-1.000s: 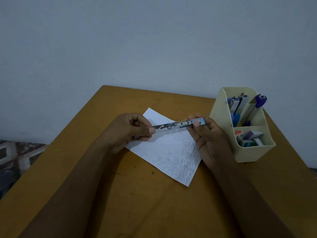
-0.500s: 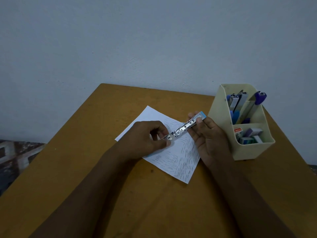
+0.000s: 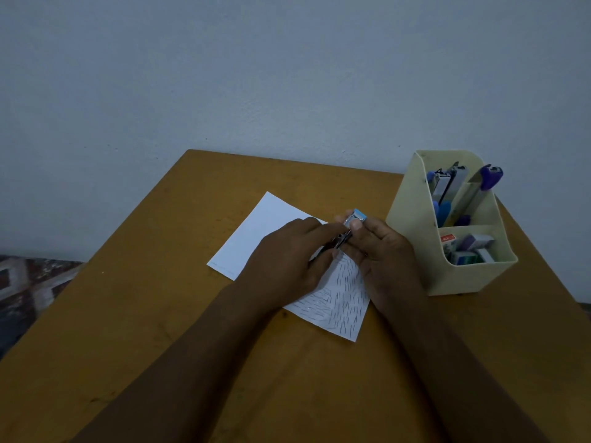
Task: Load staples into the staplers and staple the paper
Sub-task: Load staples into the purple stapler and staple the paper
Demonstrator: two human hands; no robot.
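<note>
Now your left hand [image 3: 287,260] and right hand [image 3: 380,251] both pinch the blue-tipped stapler [image 3: 353,219] just above the paper [image 3: 265,231], which lies on the table [image 3: 160,314] left of the organizer [image 3: 412,238].

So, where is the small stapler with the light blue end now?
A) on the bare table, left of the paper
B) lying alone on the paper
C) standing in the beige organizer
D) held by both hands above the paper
D: the left hand and the right hand both hold the stapler, over the paper.
</note>
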